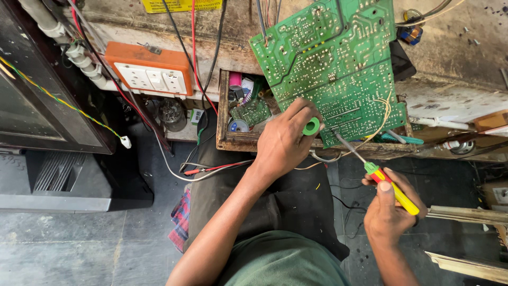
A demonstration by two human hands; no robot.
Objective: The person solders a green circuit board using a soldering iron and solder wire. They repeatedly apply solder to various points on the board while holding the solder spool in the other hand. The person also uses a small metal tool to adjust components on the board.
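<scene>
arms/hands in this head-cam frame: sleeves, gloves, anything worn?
Both forearms are bare right down to the wrists: no sleeves reach them and no gloves cover the left hand or right hand. No ring or watch shows on the left one; a thin dark band may sit at the right wrist, too small to be sure. No markings or cables on them. The person wears a green top.

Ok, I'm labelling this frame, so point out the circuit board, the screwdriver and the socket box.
green circuit board (328,69), head view, middle of its solder side.
screwdriver (391,188), head view, yellow and red handle.
orange socket box (148,69), head view, its white switch plate.
</scene>
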